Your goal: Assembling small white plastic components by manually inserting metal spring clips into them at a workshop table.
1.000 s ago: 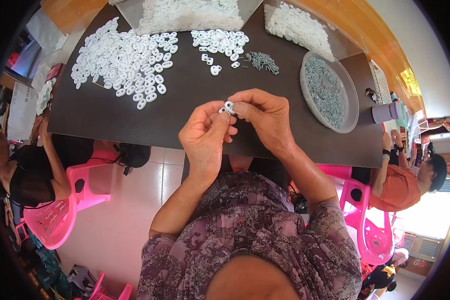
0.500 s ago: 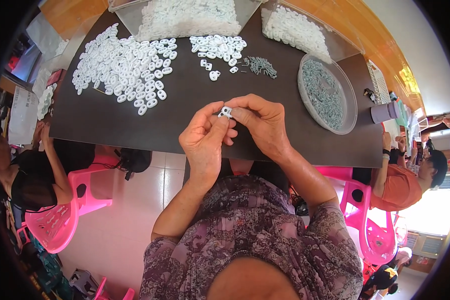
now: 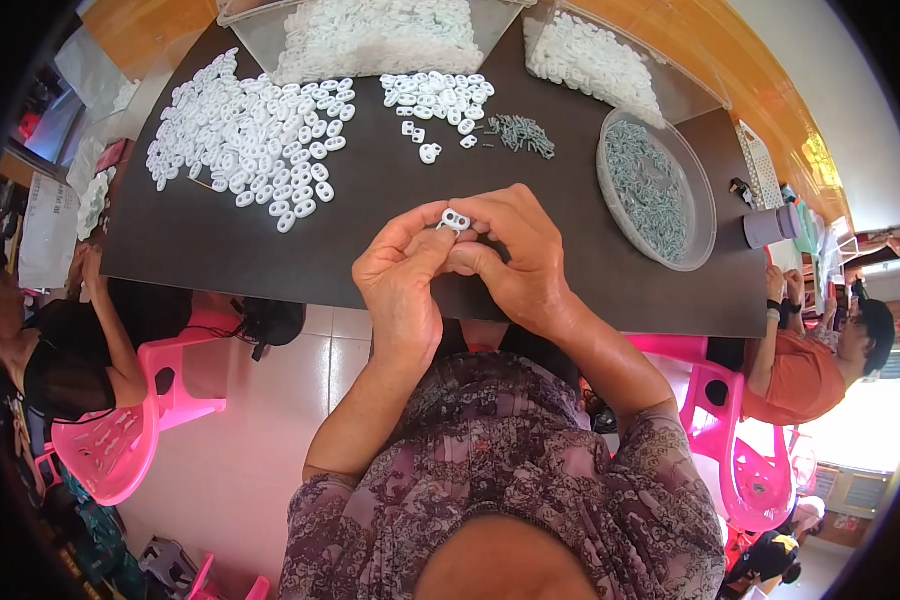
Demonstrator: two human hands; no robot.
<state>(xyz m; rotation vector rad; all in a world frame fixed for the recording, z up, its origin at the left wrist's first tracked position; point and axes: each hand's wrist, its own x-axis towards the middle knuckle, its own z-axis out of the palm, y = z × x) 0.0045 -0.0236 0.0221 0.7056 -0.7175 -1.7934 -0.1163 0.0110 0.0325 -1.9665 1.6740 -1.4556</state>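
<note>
Over the front part of the dark table, a small white plastic piece with two round holes is pinched between my hands. My left hand has thumb and forefinger closed on its left side. The fingers of my right hand curl round its right side, the thumb lower down. Beyond my hands lie a few loose white pieces, a cluster of similar white oval pieces and a small heap of thin grey screws or pins. My fingertips hide part of the held piece.
A broad pile of white oval pieces covers the table's left side. Clear bins of white pieces stand along the back. A round tray at right holds grey screws or pins. People sit at both sides on pink chairs.
My right hand has shifted its grip: its thumb has dropped lower and its fingers curl further round. The white piece has turned, so both holes now face up more plainly.
</note>
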